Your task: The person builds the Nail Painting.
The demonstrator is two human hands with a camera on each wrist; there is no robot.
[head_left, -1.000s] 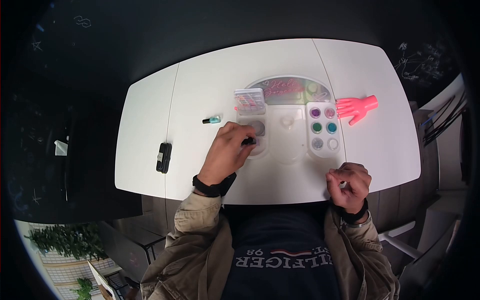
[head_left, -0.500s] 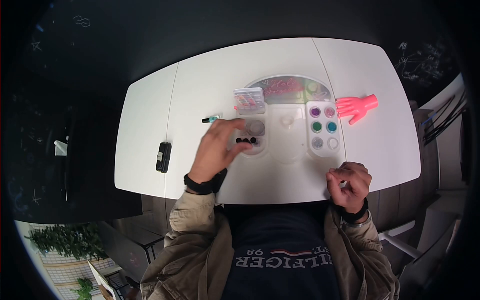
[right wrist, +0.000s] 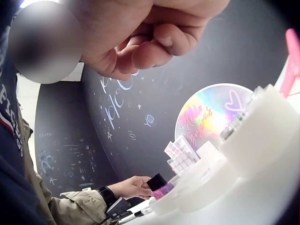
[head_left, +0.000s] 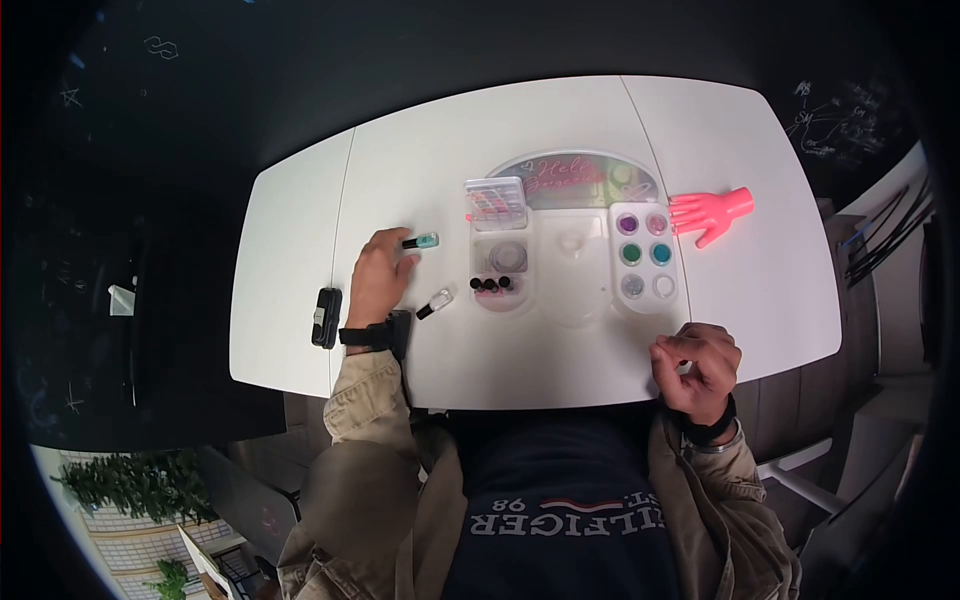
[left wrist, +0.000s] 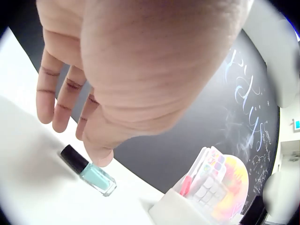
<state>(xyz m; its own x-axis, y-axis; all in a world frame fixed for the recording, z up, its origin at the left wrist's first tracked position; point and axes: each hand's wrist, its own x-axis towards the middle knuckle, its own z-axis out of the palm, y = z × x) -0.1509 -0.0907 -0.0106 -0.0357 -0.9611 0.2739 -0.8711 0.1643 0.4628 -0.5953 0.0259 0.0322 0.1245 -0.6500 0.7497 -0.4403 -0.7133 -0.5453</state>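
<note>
My left hand is over the table at the left, fingers extended, beside a teal nail polish bottle with a black cap. In the left wrist view, the thumb is close to that teal bottle, and nothing sits between the fingers. A clear nail polish bottle lies nearer me, its black cap toward my wrist. Several black-capped bottles stand in the left compartment of the white manicure station. My right hand hangs loosely curled at the table's front edge, with no object showing in it.
Glitter pots fill the station's right side, and a clear lidded case is propped at its back left. A pink model hand lies to the right. Near the left seam sits a black case.
My left hand has moved left from the station's bottles toward the teal bottle. The clear bottle now lies on the table. The right hand stays in place.
</note>
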